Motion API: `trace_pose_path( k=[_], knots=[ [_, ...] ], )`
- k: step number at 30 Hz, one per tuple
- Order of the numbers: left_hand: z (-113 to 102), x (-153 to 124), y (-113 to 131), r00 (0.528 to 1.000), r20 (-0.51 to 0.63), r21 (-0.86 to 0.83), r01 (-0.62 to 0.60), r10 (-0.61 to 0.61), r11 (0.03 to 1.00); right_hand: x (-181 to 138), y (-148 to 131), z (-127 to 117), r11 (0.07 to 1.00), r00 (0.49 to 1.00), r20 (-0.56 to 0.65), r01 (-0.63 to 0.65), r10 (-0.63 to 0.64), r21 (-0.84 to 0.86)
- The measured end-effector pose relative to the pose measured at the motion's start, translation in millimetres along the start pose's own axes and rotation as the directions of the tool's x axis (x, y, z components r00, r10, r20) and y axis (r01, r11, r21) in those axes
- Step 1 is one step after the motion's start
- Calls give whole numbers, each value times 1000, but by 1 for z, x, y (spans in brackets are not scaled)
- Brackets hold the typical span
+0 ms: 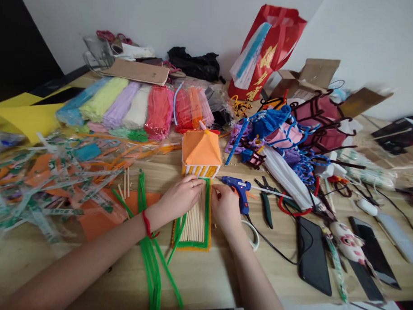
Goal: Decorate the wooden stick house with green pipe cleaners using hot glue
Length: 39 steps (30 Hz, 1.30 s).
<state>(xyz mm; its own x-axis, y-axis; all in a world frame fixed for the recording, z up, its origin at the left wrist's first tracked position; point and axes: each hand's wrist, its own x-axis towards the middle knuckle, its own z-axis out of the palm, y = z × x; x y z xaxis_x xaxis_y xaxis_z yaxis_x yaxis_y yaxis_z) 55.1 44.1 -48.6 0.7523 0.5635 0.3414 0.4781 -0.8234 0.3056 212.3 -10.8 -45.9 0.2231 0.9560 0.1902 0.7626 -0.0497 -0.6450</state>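
Note:
A flat panel of wooden sticks [194, 224] lies on the table, bordered by green pipe cleaner with an orange outer edge. My left hand [183, 195] rests over its upper left part, fingers closed together at the top green border. From beneath that hand a loose green pipe cleaner [179, 235] trails down across the panel's left side. At the upper right edge, my right hand [227, 207] is curled with thumb and fingertips pinched; what sits between them is hidden. Just beyond the panel stands a small orange-roofed house model [202, 152] with striped walls.
Right of my right hand lie a blue glue gun [238, 190], dark-handled pliers [266, 204], a tape roll [253, 235] and a phone [313, 256]. Green pipe cleaners [148, 261] and plastic scraps [38, 199] spread left. Bundled pipe cleaners [127, 104] and a red bag [264, 53] stand behind.

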Motion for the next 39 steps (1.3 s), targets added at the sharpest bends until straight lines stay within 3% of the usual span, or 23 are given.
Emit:
trace_pose_path(
  k=[6, 18, 25, 39],
  knots=[
    [14, 7, -2, 999, 3, 84, -35, 35, 996, -4, 6, 17, 996, 997, -27, 77, -75, 53],
    [20, 4, -3, 999, 26, 25, 37, -38, 999, -6, 4, 20, 994, 998, -12, 54, -54, 98],
    [21, 4, -4, 999, -27, 31, 35, -34, 999, -7, 4, 20, 995, 998, -53, 39, -34, 88],
    [15, 6, -8, 997, 79, 58, 14, -19, 998, -3, 1, 27, 1000, 999, -46, 15, -15, -9]
  ],
)
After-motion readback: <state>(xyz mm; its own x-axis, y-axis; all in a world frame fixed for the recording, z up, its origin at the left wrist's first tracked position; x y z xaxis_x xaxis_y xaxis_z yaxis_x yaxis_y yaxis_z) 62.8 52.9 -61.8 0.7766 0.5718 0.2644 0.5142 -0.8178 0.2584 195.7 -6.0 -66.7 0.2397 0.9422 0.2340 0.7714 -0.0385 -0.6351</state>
